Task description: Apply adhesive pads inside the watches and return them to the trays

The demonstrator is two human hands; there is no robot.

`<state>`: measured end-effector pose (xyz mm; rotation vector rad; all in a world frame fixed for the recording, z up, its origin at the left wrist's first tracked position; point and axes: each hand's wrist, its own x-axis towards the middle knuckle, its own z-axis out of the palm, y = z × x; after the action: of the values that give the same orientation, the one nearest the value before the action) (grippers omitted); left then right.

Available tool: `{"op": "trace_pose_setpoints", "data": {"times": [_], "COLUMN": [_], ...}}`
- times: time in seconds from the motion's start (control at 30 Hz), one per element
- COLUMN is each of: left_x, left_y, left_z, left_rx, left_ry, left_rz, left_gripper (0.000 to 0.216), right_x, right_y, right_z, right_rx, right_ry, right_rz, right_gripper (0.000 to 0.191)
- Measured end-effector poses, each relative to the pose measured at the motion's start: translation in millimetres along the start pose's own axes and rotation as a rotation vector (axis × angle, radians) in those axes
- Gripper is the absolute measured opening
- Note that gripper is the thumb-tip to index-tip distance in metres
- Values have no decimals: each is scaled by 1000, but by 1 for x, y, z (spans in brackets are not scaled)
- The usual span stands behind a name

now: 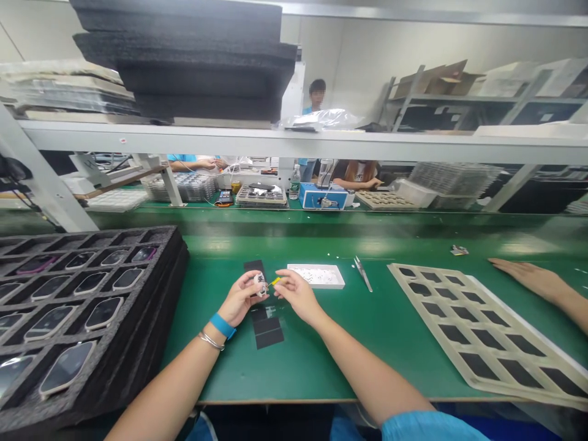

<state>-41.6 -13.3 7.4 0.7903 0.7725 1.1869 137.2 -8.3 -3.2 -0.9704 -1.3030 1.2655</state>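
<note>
My left hand (242,298) is closed round a small white rounded part (260,283), held above the green mat. My right hand (296,294) pinches a thin tool with a yellow tip (275,281) and touches it to that part. Below my hands lie dark rectangular strips (267,331) on the mat. A small white tray (316,275) of tiny pieces sits just beyond my right hand, with metal tweezers (362,273) to its right.
A black foam tray (151,288) with several shiny oval parts fills the left. A beige compartment tray (482,334) lies at right, another person's hand (528,277) resting beyond it. Shelves and other workers stand across the bench.
</note>
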Motion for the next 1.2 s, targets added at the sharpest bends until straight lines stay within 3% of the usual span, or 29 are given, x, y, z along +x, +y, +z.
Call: {"op": "trace_pose_setpoints", "data": {"times": [0.17,0.57,0.77,1.03,1.2], "left_x": [-1,-2,-2,-1,-1], "left_y": [-2,-13,-13,-16,-10], "left_z": [0,-3,0,9,14], "left_rx": [15,6,-28,130,161], "left_ry": [-70,-179,-187,-99,-18], "left_rz": [-81,-273,-300,-273,-312], "left_gripper": [51,42,38,21,11], "right_x": [-1,-9,-11,-8,-2], "right_y": [-1,-8,-7,4,12], "right_z": [-3,-3,-3,-3,0], "right_rx": [-30,-409,-460,-572,-519], "right_ry": [36,-41,-42,-68,-30], "right_rz": [-113,-400,-422,-469,-389], "right_gripper": [34,24,25,28,30]}}
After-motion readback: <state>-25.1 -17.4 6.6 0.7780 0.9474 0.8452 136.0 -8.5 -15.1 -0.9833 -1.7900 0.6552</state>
